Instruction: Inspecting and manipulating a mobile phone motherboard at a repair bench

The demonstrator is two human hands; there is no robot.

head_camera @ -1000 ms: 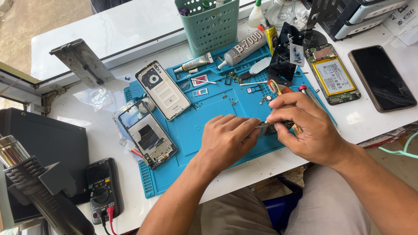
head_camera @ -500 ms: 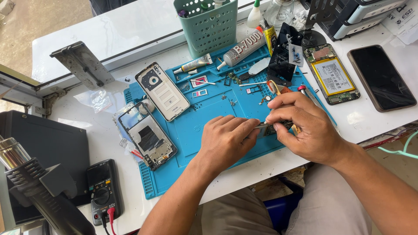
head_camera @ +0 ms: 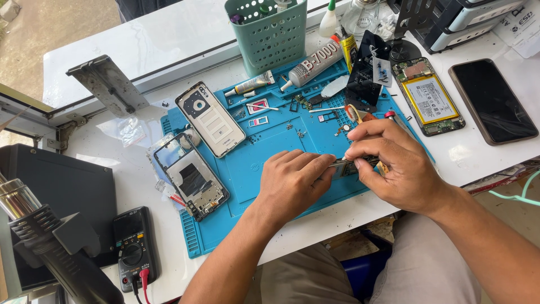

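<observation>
My left hand (head_camera: pixel 292 183) and my right hand (head_camera: pixel 394 163) meet over the front of a blue work mat (head_camera: pixel 270 157). Between their fingertips they pinch a small dark circuit board (head_camera: pixel 346 164); most of it is hidden by the fingers. A wooden-handled tool (head_camera: pixel 383 168) pokes out from under my right hand. On the mat's left lie a pale phone back cover (head_camera: pixel 210 118) and a phone frame (head_camera: pixel 191 181). Small screws and SIM trays (head_camera: pixel 259 107) are scattered on the far part of the mat.
An opened phone with a yellow battery (head_camera: pixel 430 98) and a dark phone screen (head_camera: pixel 494 101) lie at right. A green basket (head_camera: pixel 270 34) and glue tubes (head_camera: pixel 312 65) stand at the back. A multimeter (head_camera: pixel 134 246) and hot-air handle (head_camera: pixel 56 247) sit front left.
</observation>
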